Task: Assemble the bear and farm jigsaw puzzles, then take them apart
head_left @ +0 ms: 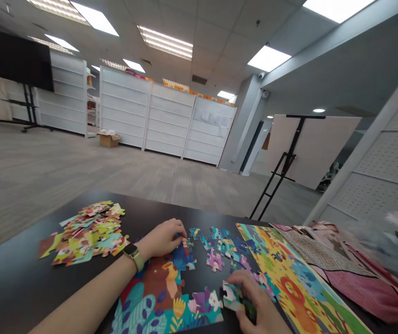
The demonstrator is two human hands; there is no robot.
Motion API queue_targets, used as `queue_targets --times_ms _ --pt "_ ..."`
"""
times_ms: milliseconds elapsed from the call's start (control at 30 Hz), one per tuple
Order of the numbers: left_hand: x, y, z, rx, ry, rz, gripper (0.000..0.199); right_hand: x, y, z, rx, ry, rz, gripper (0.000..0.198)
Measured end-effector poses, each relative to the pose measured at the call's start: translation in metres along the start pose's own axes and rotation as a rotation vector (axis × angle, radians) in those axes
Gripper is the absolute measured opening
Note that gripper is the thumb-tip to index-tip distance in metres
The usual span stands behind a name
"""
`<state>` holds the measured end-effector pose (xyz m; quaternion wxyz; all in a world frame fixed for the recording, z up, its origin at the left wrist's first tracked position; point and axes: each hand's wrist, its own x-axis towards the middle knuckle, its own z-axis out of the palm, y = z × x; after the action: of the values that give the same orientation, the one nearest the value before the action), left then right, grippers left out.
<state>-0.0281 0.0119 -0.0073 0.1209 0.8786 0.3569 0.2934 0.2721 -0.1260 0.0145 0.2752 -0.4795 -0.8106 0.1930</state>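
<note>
A partly joined jigsaw puzzle (160,297) with teal leaves, a brown animal and flowers lies on the dark table in front of me. At its upper edge my left hand (166,237), with a watch on the wrist, has its fingers curled down onto a puzzle piece (186,242). My right hand (259,301) grips a puzzle piece (231,296) in white and teal between thumb and fingers, close to the puzzle's right edge. Loose blue and purple pieces (215,260) are scattered beyond and between the hands. The right palm's underside is hidden.
A heap of mixed puzzle pieces (91,234) sits at the left on the table (14,278). To the right lie a yellow picture sheet (289,278) with animals and a pink patterned bag (365,283). An easel board (310,148) stands beyond the table.
</note>
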Motion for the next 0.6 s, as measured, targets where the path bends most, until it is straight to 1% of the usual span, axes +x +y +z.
queue_targets --times_ms 100,200,367,500,600 --pt "0.0 -0.001 0.001 0.0 0.0 -0.002 0.018 0.0 0.007 -0.008 -0.053 -0.072 -0.045 0.04" --pt "0.0 -0.002 0.0 0.0 -0.002 -0.008 0.019 -0.004 0.011 -0.005 -0.081 -0.126 -0.101 0.041" --pt "-0.001 -0.003 -0.001 0.001 0.0 -0.024 0.018 -0.011 0.016 0.001 -0.136 -0.067 -0.169 0.036" --pt "-0.001 -0.002 0.0 -0.002 -0.005 -0.027 0.018 -0.01 0.01 0.001 -0.178 -0.052 -0.187 0.028" --pt "-0.001 -0.001 0.0 -0.007 -0.005 -0.026 0.02 -0.012 0.01 -0.001 -0.241 0.019 -0.197 0.026"
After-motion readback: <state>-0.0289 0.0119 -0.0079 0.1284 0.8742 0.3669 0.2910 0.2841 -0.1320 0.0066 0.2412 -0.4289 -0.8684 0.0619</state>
